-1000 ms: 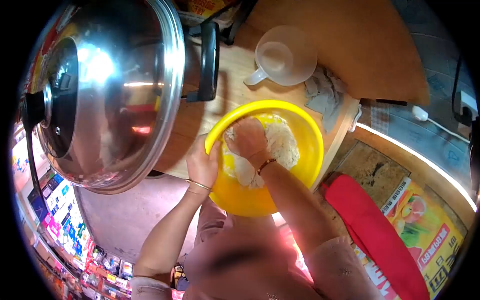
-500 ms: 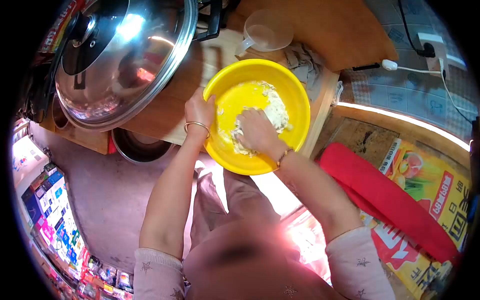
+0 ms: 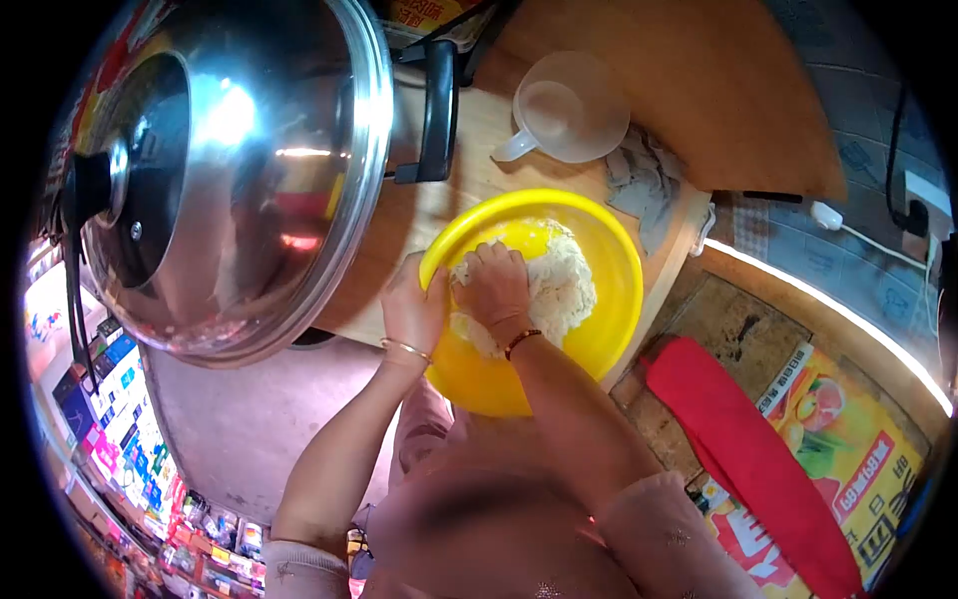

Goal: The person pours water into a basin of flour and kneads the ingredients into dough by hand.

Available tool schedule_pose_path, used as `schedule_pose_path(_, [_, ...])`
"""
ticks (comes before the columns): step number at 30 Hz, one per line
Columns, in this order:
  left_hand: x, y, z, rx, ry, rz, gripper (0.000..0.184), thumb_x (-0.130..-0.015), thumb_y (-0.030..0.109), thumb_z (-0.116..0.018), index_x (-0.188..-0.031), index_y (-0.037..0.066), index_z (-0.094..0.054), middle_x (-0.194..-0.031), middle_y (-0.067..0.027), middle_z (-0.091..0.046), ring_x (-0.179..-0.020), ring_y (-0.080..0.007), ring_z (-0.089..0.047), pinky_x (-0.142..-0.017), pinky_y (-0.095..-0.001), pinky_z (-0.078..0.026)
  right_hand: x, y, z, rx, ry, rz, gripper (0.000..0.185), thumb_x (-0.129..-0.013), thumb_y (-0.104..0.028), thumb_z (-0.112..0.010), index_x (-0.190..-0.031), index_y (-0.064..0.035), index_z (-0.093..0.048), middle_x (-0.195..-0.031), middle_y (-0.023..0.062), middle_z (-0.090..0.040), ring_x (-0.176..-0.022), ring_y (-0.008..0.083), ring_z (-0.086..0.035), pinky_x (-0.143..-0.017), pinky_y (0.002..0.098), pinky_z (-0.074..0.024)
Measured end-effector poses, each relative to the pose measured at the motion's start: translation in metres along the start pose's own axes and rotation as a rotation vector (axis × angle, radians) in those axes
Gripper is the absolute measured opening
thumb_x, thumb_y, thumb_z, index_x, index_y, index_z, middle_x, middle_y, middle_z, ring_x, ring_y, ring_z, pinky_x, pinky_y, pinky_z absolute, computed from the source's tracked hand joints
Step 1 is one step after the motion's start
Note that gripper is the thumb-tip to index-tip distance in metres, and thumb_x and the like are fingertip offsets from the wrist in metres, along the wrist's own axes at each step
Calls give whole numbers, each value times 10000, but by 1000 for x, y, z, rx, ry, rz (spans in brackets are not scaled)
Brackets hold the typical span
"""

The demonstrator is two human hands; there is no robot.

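A yellow bowl (image 3: 621, 299) sits at the front edge of the wooden table, holding a pale floury dough (image 3: 564, 285). My left hand (image 3: 414, 304) grips the bowl's left rim, its thumb along the rim. Inside the bowl, my right hand (image 3: 494, 288) presses into the left part of the dough with its fingers curled and drawn together. Its fingertips are sunk in the dough or hidden by the hand.
A large pan with a shiny lid (image 3: 269, 220) fills the upper left. Behind the bowl are a clear plastic jug (image 3: 574, 110) and a grey cloth (image 3: 644, 185). A red long object (image 3: 748, 459) lies over a yellow printed box (image 3: 868, 469) at right.
The view has shifted, so the bowl appears lower than half a second ago. My right hand has moved from the lower middle of the bowl to its left part; my left hand still holds the rim.
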State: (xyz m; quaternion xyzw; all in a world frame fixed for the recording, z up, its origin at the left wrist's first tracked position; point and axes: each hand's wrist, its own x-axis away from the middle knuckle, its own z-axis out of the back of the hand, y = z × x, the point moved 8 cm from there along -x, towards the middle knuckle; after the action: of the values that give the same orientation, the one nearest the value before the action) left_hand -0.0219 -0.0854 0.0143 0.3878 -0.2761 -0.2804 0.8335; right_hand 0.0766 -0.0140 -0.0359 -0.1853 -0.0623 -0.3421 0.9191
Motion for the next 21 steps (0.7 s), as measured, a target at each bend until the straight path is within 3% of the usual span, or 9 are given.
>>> schedule_pose_path(5, [-2,-2,-1,-20,-1,-12,139,-805,111,-601,-874,-5,-566,-767,-218,-580,-724,-396,-577,-655,-438,-449,-16,-4,-1,-158,116,168,253,-640,-311,-643,-755,-85,-644,-808,83,-619,-821,249,-576,-747,386,-431])
schedule_pose_path(10, [2,-2,2,-32,20,-20,156,-794,123,-618,-867,-4,-565,-810,-231,-601,-777,-400,-588,-664,-438,-465,-2,-25,12,-83,38,415,275,-613,-293,-642,-727,-43,-638,-779,102,-618,-763,269,-584,-719,381,-446])
schedule_pose_path(12, [2,-11,-1,-60,43,-34,171,-790,132,-624,-877,-5,-570,-817,-233,-604,-785,-404,-589,-673,-444,-466,33,-42,-13,146,-512,511,273,-660,-311,-603,-762,-66,-668,-803,104,-636,-824,250,-591,-772,369,-419])
schedule_pose_path(13, [4,-11,-4,-88,38,-17,186,-785,141,-630,-887,-5,-574,-824,-236,-608,-793,-409,-589,-682,-449,-468,52,-55,-8,64,-533,629,246,-696,-288,-569,-761,-75,-675,-802,114,-638,-864,245,-585,-795,389,-394])
schedule_pose_path(14, [5,-10,-6,-77,44,-32,186,-785,141,-630,-887,-5,-574,-824,-236,-608,-793,-409,-589,-682,-449,-468,49,-56,-6,80,-522,625,246,-696,-288,-569,-761,-75,-675,-802,114,-638,-864,245,-585,-795,389,-394])
schedule_pose_path(16, [5,-9,-8,-119,20,-20,206,-781,155,-637,-899,-5,-585,-836,-235,-615,-803,-412,-591,-693,-456,-470,22,-35,-13,129,-484,177,231,-743,-270,-530,-771,-97,-680,-833,109,-644,-923,243,-571,-819,424,-367])
schedule_pose_path(17, [6,-10,-9,-113,20,-25,206,-781,155,-637,-899,-5,-585,-836,-235,-615,-803,-412,-591,-693,-456,-470,-3,-28,10,242,-78,129,245,-774,-259,-506,-786,-94,-687,-853,96,-651,-955,250,-567,-823,453,-354])
schedule_pose_path(18, [7,-12,-9,-107,26,-5,201,-776,142,-645,-904,-2,-586,-834,-224,-618,-807,-398,-596,-686,-430,-473,-17,-8,1,295,-150,7,277,-799,-275,-501,-845,-75,-687,-920,83,-643,-1028,244,-531,-848,479,-344])
schedule_pose_path(21, [10,-15,-9,-63,39,-13,210,-773,148,-650,-906,-4,-589,-829,-223,-620,-803,-396,-596,-688,-423,-474,9,2,-4,378,-62,78,335,-810,-305,-507,-987,-59,-650,-1068,94,-595,-1113,229,-469,-904,517,-316])
